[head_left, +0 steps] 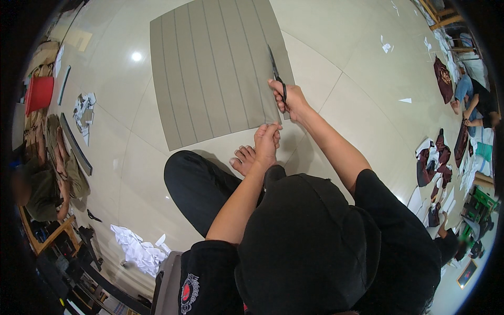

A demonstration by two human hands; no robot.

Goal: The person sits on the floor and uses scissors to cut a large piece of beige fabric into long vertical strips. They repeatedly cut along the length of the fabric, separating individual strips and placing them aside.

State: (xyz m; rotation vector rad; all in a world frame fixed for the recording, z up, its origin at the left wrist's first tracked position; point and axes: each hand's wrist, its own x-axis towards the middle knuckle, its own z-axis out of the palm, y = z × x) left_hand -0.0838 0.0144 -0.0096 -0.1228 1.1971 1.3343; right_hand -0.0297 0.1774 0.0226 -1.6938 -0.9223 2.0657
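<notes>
A large taupe sheet (210, 79) with several dark parallel lines lies on the floor in front of me. My right hand (294, 101) is closed round the black handles of a pair of scissors (274, 63), whose dark blades point away from me along the sheet's right side. Near the handles a cut parts a narrow strip (286, 79) from the rest of the sheet. My left hand (268, 140) pinches the sheet's near edge just left of that cut. Whether the blades are apart is hard to make out.
White scraps (139, 249) lie behind me on the left, and more offcuts (84, 116) farther off. Dark red and white cloth pieces (433, 160) are heaped at the right. People sit at both sides, one beside a red bag (39, 94). My bare foot (243, 160) rests near the sheet.
</notes>
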